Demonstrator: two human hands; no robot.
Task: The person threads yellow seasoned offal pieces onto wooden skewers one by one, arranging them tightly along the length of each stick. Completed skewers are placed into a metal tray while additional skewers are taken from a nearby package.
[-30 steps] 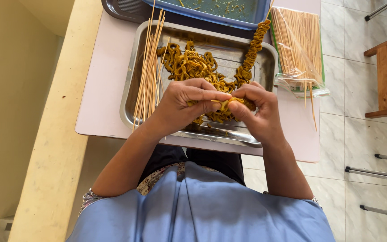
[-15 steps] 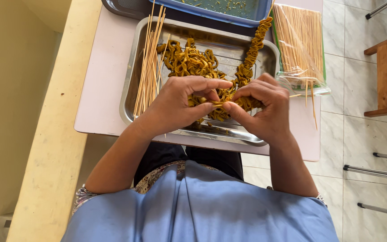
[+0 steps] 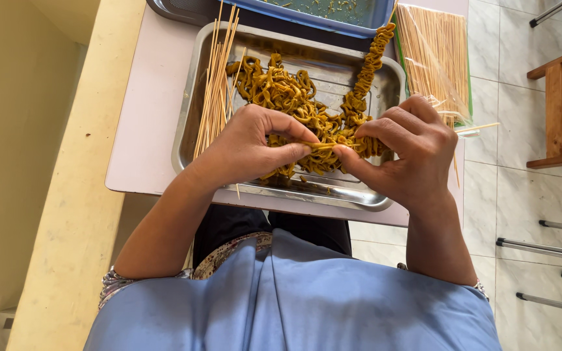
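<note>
Yellow-brown strip [image 3: 320, 145]: pinched between both hands, long axis running left to right, just above the tray's near rim.
Left hand [image 3: 248, 146]: fingertips closed on the strip's left end.
Right hand [image 3: 408, 153]: fingertips closed on its right end, a thin skewer [image 3: 477, 128] jutting rightward past it.
Steel tray [image 3: 187, 140]: on the pink counter [image 3: 144, 123], carrying the marinated heap [image 3: 281, 91].
Loose skewers [image 3: 214, 91]: along the tray's left side, lengthwise away from the person.
</note>
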